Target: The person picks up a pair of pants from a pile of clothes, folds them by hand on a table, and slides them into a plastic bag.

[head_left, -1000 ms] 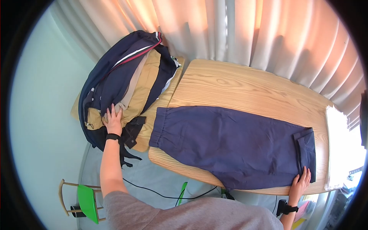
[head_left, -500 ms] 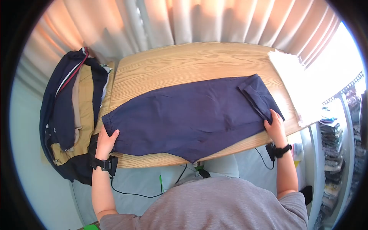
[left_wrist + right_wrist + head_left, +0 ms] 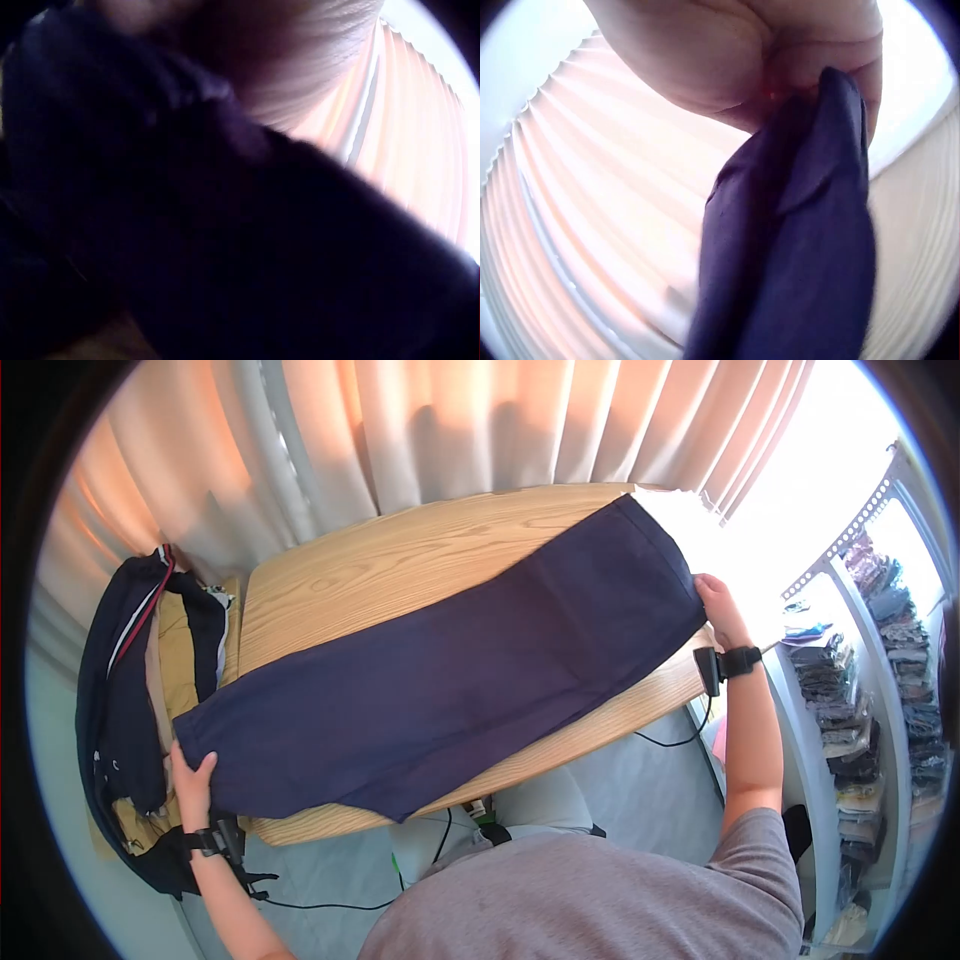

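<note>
Navy trousers [image 3: 440,660] stretch slantwise across the wooden table [image 3: 340,585] in the head view, the waist end at left and the leg hems at upper right. At the near corner of the waist end, my left hand [image 3: 192,785] grips the cloth, thumb on top. My right hand [image 3: 722,610] pinches the hem edge at the other end. In the right wrist view the navy cloth [image 3: 795,225] hangs in folds from the fingers and palm. Dark cloth fills most of the left wrist view below the left hand [image 3: 300,60], whose fingertips are hidden.
A pile of clothes [image 3: 130,690], navy and tan, lies left of the table. White sheets [image 3: 690,520] lie at the table's right end, partly behind the hem. Shelves with bagged garments [image 3: 850,760] stand at right. Pleated curtains [image 3: 430,430] hang along the back.
My left hand has left the clothes pile and taken hold of the waist end. The folded-over hem has been opened out flat, and the trousers now slant up to the right.
</note>
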Available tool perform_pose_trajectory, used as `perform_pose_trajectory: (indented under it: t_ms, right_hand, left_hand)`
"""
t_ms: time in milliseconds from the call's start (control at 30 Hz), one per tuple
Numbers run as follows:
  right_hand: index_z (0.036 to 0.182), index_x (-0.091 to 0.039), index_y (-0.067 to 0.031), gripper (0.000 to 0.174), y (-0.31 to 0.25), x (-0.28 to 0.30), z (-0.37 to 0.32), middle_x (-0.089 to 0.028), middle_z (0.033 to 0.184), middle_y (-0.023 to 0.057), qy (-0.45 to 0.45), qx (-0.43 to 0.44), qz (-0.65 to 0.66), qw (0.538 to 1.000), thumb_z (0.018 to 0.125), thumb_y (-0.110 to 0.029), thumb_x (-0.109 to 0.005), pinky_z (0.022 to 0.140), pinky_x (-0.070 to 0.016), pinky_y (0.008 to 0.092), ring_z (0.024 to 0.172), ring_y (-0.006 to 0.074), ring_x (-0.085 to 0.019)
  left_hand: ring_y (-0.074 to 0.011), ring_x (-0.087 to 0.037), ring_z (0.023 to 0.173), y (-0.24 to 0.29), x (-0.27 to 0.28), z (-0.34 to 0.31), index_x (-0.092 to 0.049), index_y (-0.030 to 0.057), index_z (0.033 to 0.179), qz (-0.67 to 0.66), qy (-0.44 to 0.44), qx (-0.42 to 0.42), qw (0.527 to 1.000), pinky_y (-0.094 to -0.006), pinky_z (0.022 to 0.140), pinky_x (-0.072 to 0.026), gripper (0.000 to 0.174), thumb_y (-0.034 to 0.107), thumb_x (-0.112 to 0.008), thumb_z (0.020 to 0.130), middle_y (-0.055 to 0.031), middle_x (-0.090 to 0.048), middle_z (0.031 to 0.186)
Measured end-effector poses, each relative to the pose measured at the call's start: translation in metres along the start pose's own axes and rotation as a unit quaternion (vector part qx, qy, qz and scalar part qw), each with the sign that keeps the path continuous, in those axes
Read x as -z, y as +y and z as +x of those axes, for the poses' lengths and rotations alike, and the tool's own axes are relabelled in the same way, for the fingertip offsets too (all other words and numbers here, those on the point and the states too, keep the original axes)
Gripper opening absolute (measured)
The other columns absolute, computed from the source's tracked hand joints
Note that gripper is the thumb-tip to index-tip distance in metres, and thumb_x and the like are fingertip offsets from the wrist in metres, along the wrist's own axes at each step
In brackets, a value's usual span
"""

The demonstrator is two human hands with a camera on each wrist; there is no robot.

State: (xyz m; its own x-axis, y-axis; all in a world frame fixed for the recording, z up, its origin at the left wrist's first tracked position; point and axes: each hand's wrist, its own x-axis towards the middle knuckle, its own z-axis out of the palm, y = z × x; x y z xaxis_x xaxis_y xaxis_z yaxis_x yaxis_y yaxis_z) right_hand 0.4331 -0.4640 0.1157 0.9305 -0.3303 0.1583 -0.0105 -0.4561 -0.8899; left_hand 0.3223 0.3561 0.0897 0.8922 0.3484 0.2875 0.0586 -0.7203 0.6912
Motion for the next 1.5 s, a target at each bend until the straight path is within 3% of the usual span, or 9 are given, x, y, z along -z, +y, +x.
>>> perform_pose_trajectory:
  t_ms: [167,300,467,733,867,1000,1133,1433,1500]
  right_hand:
    - [0.102,-0.062,-0.0057,0.021,0.038,-0.006,0.001,-0.065,0.086,0.0051,-0.053,-0.096,-0.028,0.994,0.09,-0.02,-0.052,0.063,-0.0482,0.0252,0.072,0.012,-0.061]
    - [0.095,-0.064,-0.0046,0.023,0.025,-0.019,-0.022,-0.064,0.08,0.0039,-0.119,-0.155,-0.17,0.966,0.085,-0.025,-0.062,0.061,-0.0483,0.0246,0.069,0.0122,-0.061]
    - [0.092,-0.063,-0.0016,0.029,0.018,-0.026,-0.04,-0.062,0.075,0.0061,-0.162,-0.197,-0.263,0.93,0.08,-0.027,-0.07,0.056,-0.0493,0.0267,0.065,0.014,-0.059]
    - [0.094,-0.057,-0.0027,0.016,0.019,-0.023,-0.046,-0.062,0.081,0.01,-0.083,-0.193,-0.163,0.964,0.088,-0.017,-0.061,0.051,-0.048,0.0305,0.058,0.017,-0.059]
    - [0.092,-0.053,-0.0032,0.014,0.026,-0.026,-0.046,-0.06,0.081,0.009,-0.056,-0.003,-0.312,0.948,0.09,-0.017,-0.055,0.058,-0.0503,0.0279,0.064,0.017,-0.058]
    - [0.097,-0.05,-0.0048,0.021,-0.004,-0.032,-0.062,-0.057,0.082,0.0071,0.003,-0.202,0.109,0.973,0.095,-0.025,-0.051,0.062,-0.0538,0.0285,0.072,0.0189,-0.066]
    - [0.105,-0.052,-0.0048,0.03,-0.001,-0.026,-0.071,-0.061,0.093,0.0089,-0.086,-0.32,0.09,0.939,0.094,-0.032,-0.055,0.073,-0.0551,0.033,0.087,0.0224,-0.066]
    - [0.105,-0.054,0.0001,0.024,0.033,-0.003,-0.068,-0.063,0.11,0.0163,-0.154,-0.298,0.237,0.912,0.097,-0.021,-0.049,0.082,-0.0524,0.0348,0.099,0.0259,-0.065]
    - [0.104,-0.054,-0.0002,0.02,0.042,-0.001,-0.07,-0.064,0.108,0.0152,-0.164,-0.29,0.264,0.905,0.097,-0.018,-0.048,0.083,-0.0525,0.035,0.1,0.0261,-0.064]
  left_hand:
    - [-0.0292,-0.045,0.121,0.002,0.006,-0.005,-0.041,0.0036,0.135,0.132,0.075,-0.03,0.988,-0.0369,0.102,-0.0344,0.058,0.008,-0.065,0.082,-0.0175,-0.048,0.13]
    - [-0.0266,-0.048,0.119,0.113,-0.029,-0.065,-0.056,0.0009,0.116,0.017,-0.122,-0.118,0.985,-0.0357,0.102,-0.0342,0.035,0.007,-0.06,0.081,-0.0121,-0.054,0.123]
    - [-0.034,-0.041,0.127,0.163,-0.088,-0.124,-0.058,0.0027,0.115,0.072,-0.289,-0.192,0.935,-0.0431,0.105,-0.0318,0.052,0.015,-0.074,0.067,-0.015,-0.05,0.13]
    - [-0.0333,-0.039,0.129,0.152,-0.129,-0.144,-0.057,0.0036,0.118,0.152,-0.22,-0.22,0.938,-0.0443,0.105,-0.0306,0.049,0.007,-0.067,0.071,-0.0142,-0.048,0.133]
    - [-0.0334,-0.043,0.125,0.16,-0.131,-0.148,-0.057,0.0032,0.118,0.148,-0.181,-0.269,0.934,-0.0442,0.103,-0.0332,0.05,0.006,-0.066,0.069,-0.0138,-0.05,0.13]
    - [-0.033,-0.045,0.123,0.161,-0.136,-0.15,-0.057,0.0028,0.118,0.152,-0.186,-0.243,0.94,-0.0446,0.102,-0.0344,0.053,0.006,-0.066,0.066,-0.0136,-0.051,0.129]
    - [-0.0326,-0.045,0.122,0.159,-0.141,-0.153,-0.056,0.003,0.118,0.159,-0.175,-0.255,0.938,-0.0447,0.102,-0.0344,0.053,0.005,-0.065,0.065,-0.0135,-0.051,0.128]
    - [-0.0328,-0.046,0.122,0.159,-0.141,-0.147,-0.058,0.0024,0.115,0.17,-0.162,-0.224,0.946,-0.047,0.106,-0.0309,0.056,-0.009,-0.048,0.061,-0.0132,-0.055,0.123]
    - [-0.0327,-0.047,0.122,0.161,-0.125,-0.144,-0.061,0.0014,0.109,-0.014,-0.119,-0.18,0.976,-0.0487,0.107,-0.0291,0.055,-0.012,-0.045,0.059,-0.0126,-0.059,0.118]
